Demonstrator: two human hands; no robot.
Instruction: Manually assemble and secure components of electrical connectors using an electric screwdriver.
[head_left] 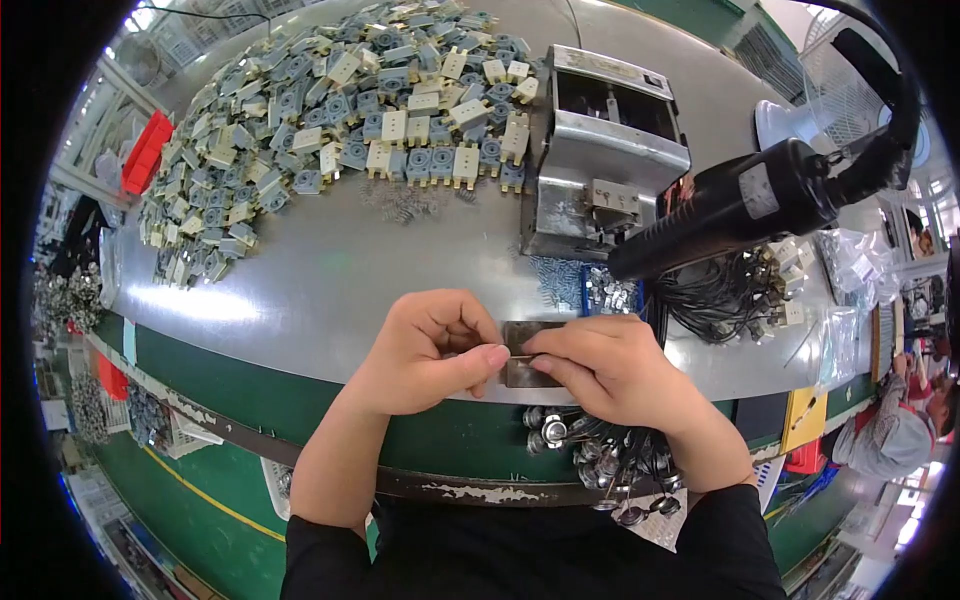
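Both my hands meet at the near edge of the metal bench, over a small flat metal plate [520, 377]. With thumb and forefinger closed in a pinch, my left hand [430, 350] is at the plate's left side. From the right, my right hand [615, 370] pinches too, its fingertips over the plate. A thin, light-coloured sliver shows between the two sets of fingertips, too small to name. Just beyond my right hand stands a blue tray [588, 290] of small metal pieces, with loose screws [555, 278] beside it.
A large heap of grey and cream blocks [340, 120] covers the far left; small springs [400, 200] lie before it. A metal fixture [610, 150] stands at centre right, beside a black power screwdriver [730, 205]. Black cables [705, 300] lie right; round metal parts [600, 460] hang below the edge.
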